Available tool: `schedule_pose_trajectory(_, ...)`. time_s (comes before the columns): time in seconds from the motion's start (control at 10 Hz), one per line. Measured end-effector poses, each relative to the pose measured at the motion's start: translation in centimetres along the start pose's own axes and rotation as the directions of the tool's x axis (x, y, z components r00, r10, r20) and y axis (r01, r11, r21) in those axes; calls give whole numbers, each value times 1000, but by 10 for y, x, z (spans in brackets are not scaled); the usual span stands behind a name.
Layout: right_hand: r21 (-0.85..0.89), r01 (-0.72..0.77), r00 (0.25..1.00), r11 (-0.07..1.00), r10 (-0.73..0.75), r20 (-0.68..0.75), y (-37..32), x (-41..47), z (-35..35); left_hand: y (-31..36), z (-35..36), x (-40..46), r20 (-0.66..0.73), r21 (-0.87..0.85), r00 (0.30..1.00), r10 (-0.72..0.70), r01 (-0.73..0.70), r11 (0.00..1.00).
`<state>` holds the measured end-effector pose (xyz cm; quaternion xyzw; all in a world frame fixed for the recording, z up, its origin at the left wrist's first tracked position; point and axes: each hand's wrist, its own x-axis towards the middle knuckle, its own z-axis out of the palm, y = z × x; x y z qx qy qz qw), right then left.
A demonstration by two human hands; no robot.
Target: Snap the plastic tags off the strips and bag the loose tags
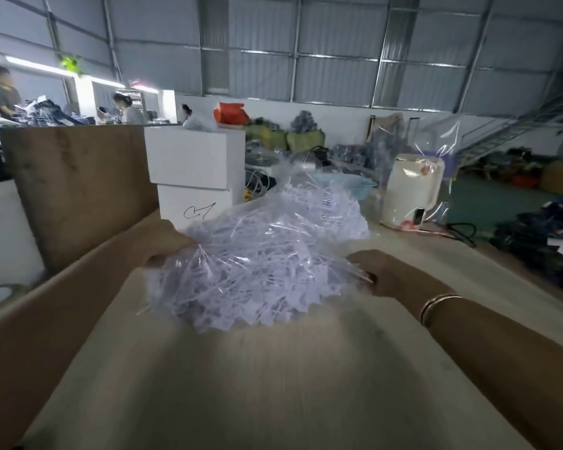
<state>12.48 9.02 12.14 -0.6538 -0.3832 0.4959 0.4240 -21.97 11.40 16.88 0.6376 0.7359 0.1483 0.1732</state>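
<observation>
Clear plastic bag [267, 254] stuffed with pale tag strips, lying mid-table on the light wooden table [241, 384], its neck trailing off toward 1 o'clock. Held from both sides. Left hand [166, 245] at the bag's 9 o'clock edge, fingers curled into the plastic, tips hidden behind it. Right hand [381, 274] at the 3 o'clock edge, fingers bent and gripping the film there; two thin bangles [436, 308] on that wrist.

Beyond the bag at 11 o'clock, two stacked white boxes [195, 170], the lower one marked with a pen scrawl. Brown board [75, 190] standing at 10 o'clock. At 2 o'clock, a cream-coloured appliance [410, 193] wrapped in clear film, resting on the table's far end. Heaps of dark clothing [543, 245] on the floor at 3 o'clock. Other people at benches far off at 10 o'clock.
</observation>
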Motion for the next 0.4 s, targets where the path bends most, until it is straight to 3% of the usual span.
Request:
schedule_pose_trajectory(0.1,111,-60,997,992,54,59,8,-8,-11,-3,1,-5,-23,130,999,38,-35,991)
schedule_pose_trajectory(0.2,331,65,989,941,-104,102,10,-28,-16,-1,11,-18,-345,214,919,188,-118,970)
schedule_pose_trajectory(0.3,533,264,934,804,-351,66,20,-51,-29,10,21,-43,-697,-29,677,237,-357,934)
schedule_pose_trajectory(0.4,501,313,924,807,-380,35,50,-82,-37,18,34,-79,-807,-254,589,41,-409,876)
